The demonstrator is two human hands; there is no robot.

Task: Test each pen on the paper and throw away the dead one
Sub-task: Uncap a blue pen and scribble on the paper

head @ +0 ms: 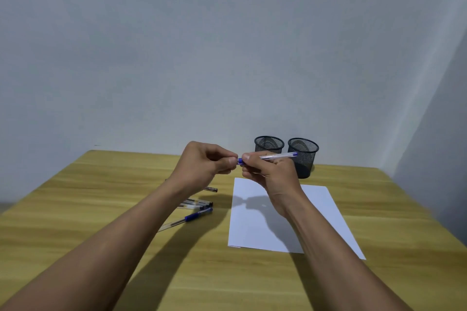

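My right hand (271, 173) holds a clear pen with blue ends (276, 156) level above the table, its barrel pointing right. My left hand (206, 161) pinches the pen's blue left end, the cap end, with thumb and fingers. Below both hands lies a white sheet of paper (326, 212), blank apart from the hands' shadow. To its left several more pens lie on the wood: a blue-gripped pen (194, 216) nearest me, a cluster of dark-capped pens (198, 203) behind it, and one further pen (211, 189) partly hidden by my left wrist.
Two black mesh cups stand side by side behind the paper, the left cup (269, 144) and the right cup (304, 156). The wooden table (75, 197) ends at a pale wall at the back; its right edge runs close to the paper.
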